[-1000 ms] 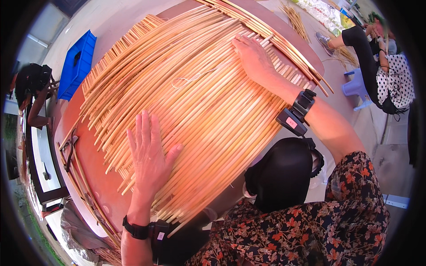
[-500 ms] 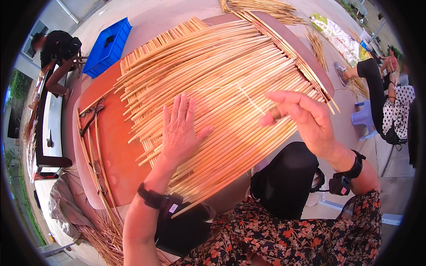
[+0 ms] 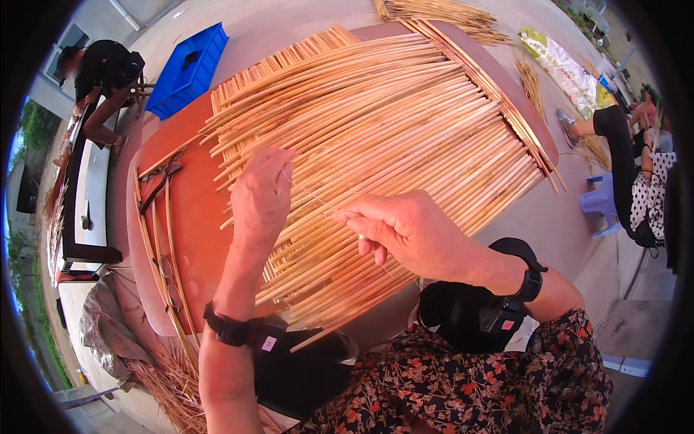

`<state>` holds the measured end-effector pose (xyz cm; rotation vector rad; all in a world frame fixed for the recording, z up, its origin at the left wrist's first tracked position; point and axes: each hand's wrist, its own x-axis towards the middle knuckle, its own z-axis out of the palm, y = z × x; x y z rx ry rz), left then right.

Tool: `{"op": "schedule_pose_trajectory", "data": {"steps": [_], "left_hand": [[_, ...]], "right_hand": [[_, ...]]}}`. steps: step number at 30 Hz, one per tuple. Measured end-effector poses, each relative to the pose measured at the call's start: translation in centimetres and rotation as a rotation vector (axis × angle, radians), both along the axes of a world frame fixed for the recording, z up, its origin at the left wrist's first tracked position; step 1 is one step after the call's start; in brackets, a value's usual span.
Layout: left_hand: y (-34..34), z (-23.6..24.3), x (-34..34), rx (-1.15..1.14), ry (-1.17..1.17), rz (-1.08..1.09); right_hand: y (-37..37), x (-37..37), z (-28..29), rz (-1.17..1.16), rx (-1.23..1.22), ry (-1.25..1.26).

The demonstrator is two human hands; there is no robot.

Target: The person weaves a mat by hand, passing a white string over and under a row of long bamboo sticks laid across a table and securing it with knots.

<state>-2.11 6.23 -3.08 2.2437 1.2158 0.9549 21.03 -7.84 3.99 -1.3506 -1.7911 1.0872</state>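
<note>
Left of the stick mat [image 3: 405, 137], a hand could pass over red tabletop [image 3: 199, 246]. Farther left, a dark tool [image 3: 153, 194] and rods [image 3: 150, 246] obstruct; thread [image 3: 312, 195] spans above the mat.

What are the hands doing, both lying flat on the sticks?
No, the left hand and right hand are both curled.
</note>
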Motion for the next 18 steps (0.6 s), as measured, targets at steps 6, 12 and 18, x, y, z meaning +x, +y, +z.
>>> {"op": "schedule_pose_trajectory", "data": {"steps": [6,12,18], "left_hand": [[2.3,0.7,0.5,0.014,0.153,-0.041],[-4.2,6.5,1.3,0.036,0.294,-0.533],[-7.7,10.8,1.5,0.003,0.640,-0.369]], "right_hand": [[6.9,1.1,-7.5,-0.339,0.642,-0.427],[8.3,3.2,-7.8,-0.447,0.381,-0.126],[9.0,2.9,-7.9,-0.375,0.416,-0.171]]}}
